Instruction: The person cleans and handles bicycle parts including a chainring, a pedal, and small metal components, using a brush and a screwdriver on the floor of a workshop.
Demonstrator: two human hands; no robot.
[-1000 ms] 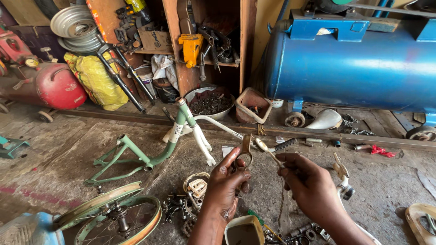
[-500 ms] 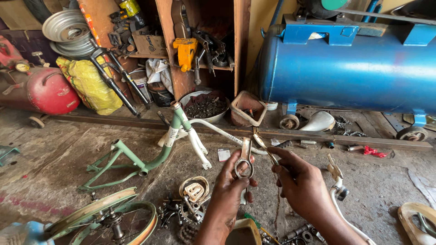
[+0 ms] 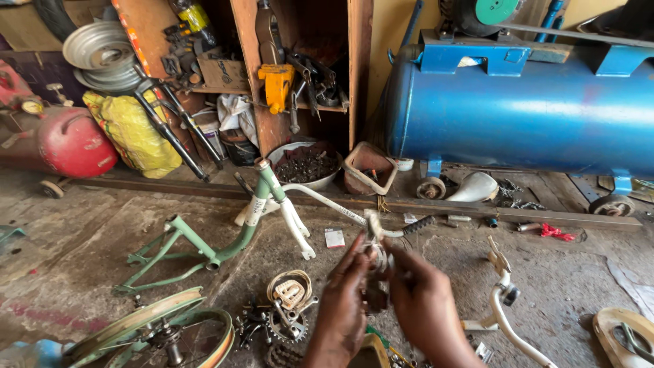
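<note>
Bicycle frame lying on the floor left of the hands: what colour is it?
The bicycle frame is pale green with a white fork, clearest in the head view.

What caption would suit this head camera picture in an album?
Two bare hands, left hand and right hand, hold a small blurred metal part above a pale green bicycle frame.

Worn metal in my fingers, grit under everything

The small part point(image 3: 377, 262) my fingers point(image 3: 354, 262) pinch looks like dull, tarnished metal, though it is blurred. The floor point(image 3: 82, 238) is rough, stained concrete. The bicycle frame point(image 3: 204, 249) wears chipped matt green paint, the big tank point(image 3: 518, 112) glossy blue paint, the shelf point(image 3: 357, 68) bare wood, and the sack point(image 3: 133, 133) crinkled yellow plastic.
</note>
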